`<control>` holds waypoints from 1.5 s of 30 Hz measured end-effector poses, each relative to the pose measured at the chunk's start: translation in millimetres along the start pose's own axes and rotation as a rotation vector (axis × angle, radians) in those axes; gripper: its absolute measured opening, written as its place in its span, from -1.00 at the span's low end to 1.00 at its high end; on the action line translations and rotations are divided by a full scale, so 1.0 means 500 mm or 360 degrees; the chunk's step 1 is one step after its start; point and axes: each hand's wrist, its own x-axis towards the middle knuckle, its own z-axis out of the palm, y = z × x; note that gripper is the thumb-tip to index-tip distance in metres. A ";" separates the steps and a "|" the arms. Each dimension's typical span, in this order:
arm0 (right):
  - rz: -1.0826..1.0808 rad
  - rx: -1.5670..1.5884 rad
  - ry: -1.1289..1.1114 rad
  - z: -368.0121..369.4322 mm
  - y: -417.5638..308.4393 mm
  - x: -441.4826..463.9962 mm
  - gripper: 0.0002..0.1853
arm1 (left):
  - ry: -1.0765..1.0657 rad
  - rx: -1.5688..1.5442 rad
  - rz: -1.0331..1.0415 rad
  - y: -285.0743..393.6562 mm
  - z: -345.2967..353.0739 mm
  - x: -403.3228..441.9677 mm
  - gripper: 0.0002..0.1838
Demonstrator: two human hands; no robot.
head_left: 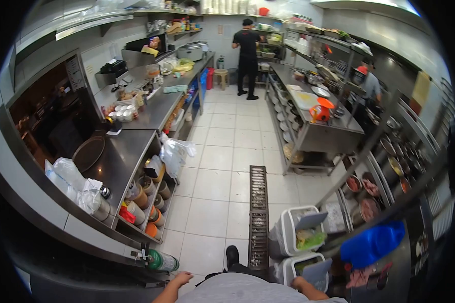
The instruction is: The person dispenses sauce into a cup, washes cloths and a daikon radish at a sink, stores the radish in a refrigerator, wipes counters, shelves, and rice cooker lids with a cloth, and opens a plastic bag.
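Note:
My left hand (pixel 183 278) hangs low beside my body, its fingers loosely extended and nothing visible in it. Nearest to it is a green gas cylinder (pixel 163 261) lying at the foot of the left wall. On the other side, my right hand (pixel 299 283) hangs in front of the nearer white bin (pixel 287 271); its fingers are partly hidden, and I cannot see whether they touch the bin. Just beyond stands a second white bin (pixel 287 230), its lid tilted up and green scraps inside.
A floor drain grate (pixel 258 217) runs along the tiled aisle between steel counters. A person in black (pixel 247 48) stands at the far end, another person (pixel 373 86) at the right. A blue jug (pixel 371 246) lies right; a plastic bag (pixel 174 151) hangs from the left counter.

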 end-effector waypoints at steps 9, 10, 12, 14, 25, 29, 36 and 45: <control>0.0228 0.0701 0.0177 -0.370 0.047 0.407 -0.70 | -0.0054 0.0889 0.0357 0.236 -0.203 0.296 -0.44; -0.0057 0.0994 0.0114 -0.477 0.003 0.448 -0.78 | 0.0074 0.0720 0.0298 0.245 -0.252 0.326 -0.47; 0.0191 0.1007 0.0086 -0.697 -0.121 0.546 -0.72 | 0.0407 0.0199 0.0105 0.284 -0.335 0.333 -0.54; -0.0165 0.0279 0.0243 -0.883 -0.196 0.672 -0.66 | 0.0768 -0.0346 0.0058 0.302 -0.385 0.344 -0.62; -0.0266 0.0535 0.0637 -1.323 -0.430 1.044 -0.70 | -0.0050 -0.0408 -0.0447 0.335 -0.661 0.579 -0.77; -0.0598 -0.0499 0.0061 -1.126 -0.208 1.242 -0.62 | -0.0154 -0.0308 0.0008 0.605 -0.880 0.811 -0.69; 0.0833 0.0996 0.0087 -1.313 -0.289 1.051 -0.64 | -0.0030 -0.0178 0.0826 1.398 -1.171 0.951 -0.52; 0.0501 0.0623 -0.0145 -1.683 -0.156 1.512 -0.69 | 0.0278 -0.0149 0.1152 1.851 -1.354 1.248 -0.63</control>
